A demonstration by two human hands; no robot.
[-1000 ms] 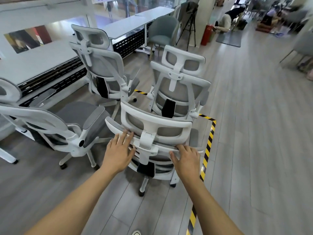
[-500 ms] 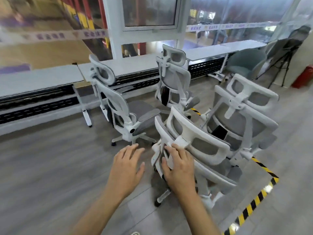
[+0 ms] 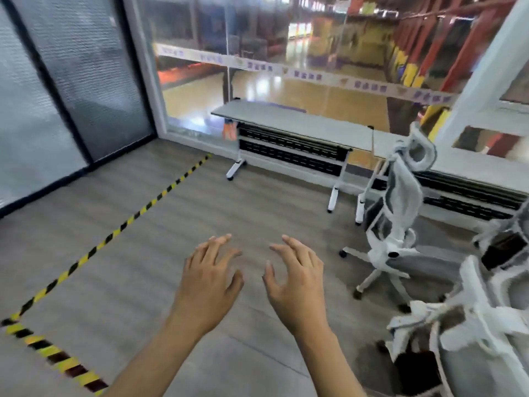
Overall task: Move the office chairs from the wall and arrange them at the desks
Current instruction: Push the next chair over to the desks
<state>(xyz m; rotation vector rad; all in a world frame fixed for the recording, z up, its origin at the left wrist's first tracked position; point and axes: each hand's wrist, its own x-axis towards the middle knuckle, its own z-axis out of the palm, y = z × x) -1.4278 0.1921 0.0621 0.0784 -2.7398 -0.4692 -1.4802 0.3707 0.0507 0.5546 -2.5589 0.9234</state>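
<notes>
Both hands hover empty over bare floor at lower centre of the frame, palms down. Left hand (image 3: 210, 277) has fingers spread and slightly curled, touching nothing; right hand (image 3: 296, 277) the same, thumb held apart, clasping nothing. The chairs lie entirely to the right of the hands. Nearest chair (image 3: 469, 325) sits at the lower right corner, its white frame blurred, backrest tilted toward centre frame; the right hand is clearly the nearer one to it, though still apart from it. A second chair (image 3: 396, 213) stands upright at mid right, seen side-on, its tall axis vertical, its wheeled base on the floor just in front of the joint between two desks. A third chair's frame shows partly at the right edge, too cut off to describe. The empty desk (image 3: 282, 120) runs from upper centre toward the right along the window, with no chair in front of it and open floor between it and the hands. Striped floor tape (image 3: 120, 229) runs diagonally at left, well clear of that path. Judgement: the next reach goes rightward for the near chair, right hand leading, then a push up-frame into the free room at the desk. Desk legs and the standing chair's base are the edges to watch.
</notes>
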